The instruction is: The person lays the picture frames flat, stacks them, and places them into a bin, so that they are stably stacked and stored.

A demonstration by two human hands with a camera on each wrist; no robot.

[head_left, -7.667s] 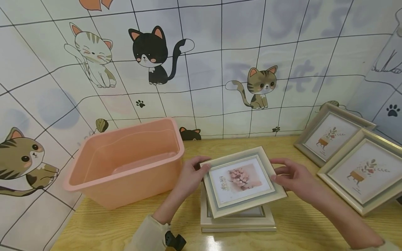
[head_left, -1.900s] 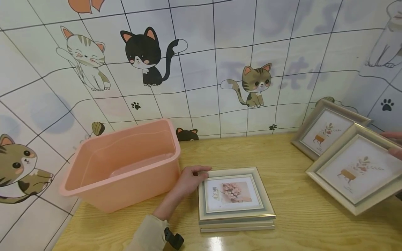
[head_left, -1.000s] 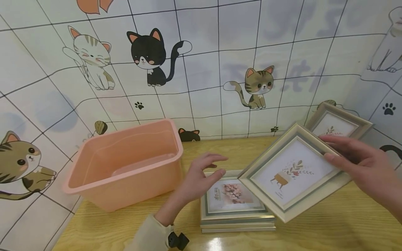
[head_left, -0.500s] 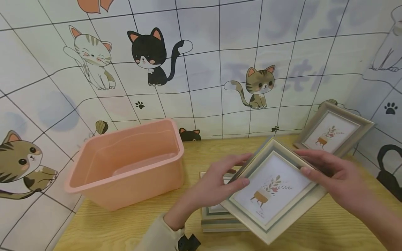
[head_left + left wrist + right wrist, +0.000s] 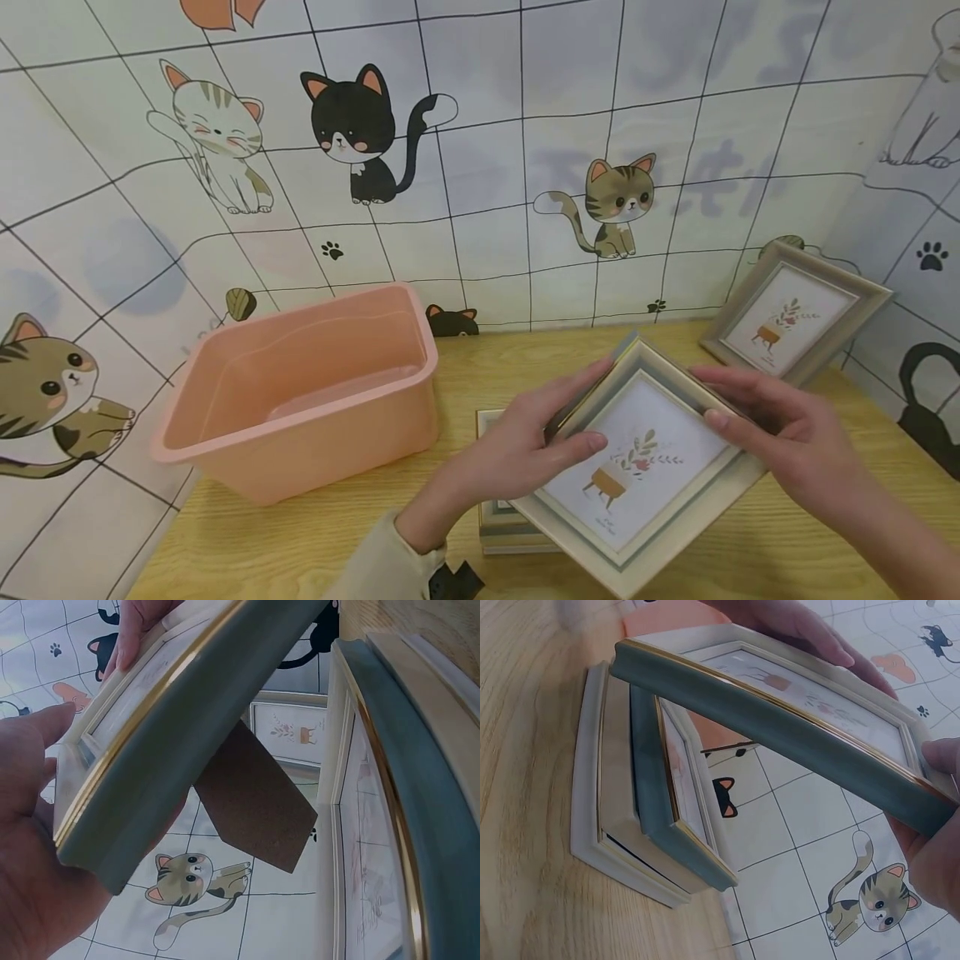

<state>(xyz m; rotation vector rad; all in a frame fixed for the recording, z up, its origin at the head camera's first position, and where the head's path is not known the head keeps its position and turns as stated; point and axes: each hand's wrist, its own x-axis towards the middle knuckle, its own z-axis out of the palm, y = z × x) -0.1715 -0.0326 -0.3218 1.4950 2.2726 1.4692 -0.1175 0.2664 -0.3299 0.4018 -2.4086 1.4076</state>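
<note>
A cream picture frame (image 5: 637,467) with a blue-green band, a gold line and a plant print is held tilted above a stack of picture frames (image 5: 649,795). My left hand (image 5: 517,442) grips its upper-left edge, thumb over the front. On its upper-right edge is my right hand (image 5: 780,433), its thumb also on the front and the other fingers behind. In the left wrist view, a brown stand flap (image 5: 259,802) sticks out from the frame's back. The held frame and my left hand hide most of the stack in the head view.
A pink plastic tub (image 5: 300,433) stands at the left of the wooden table (image 5: 225,542). At the back right another picture frame (image 5: 795,312), taupe-edged, leans near the wall. Behind everything hangs a cat-print wall covering (image 5: 487,150).
An earlier frame was laid on the stack. My right hand then brought the cream frame leftward from the right side, and my left hand left the stack and took its other edge.
</note>
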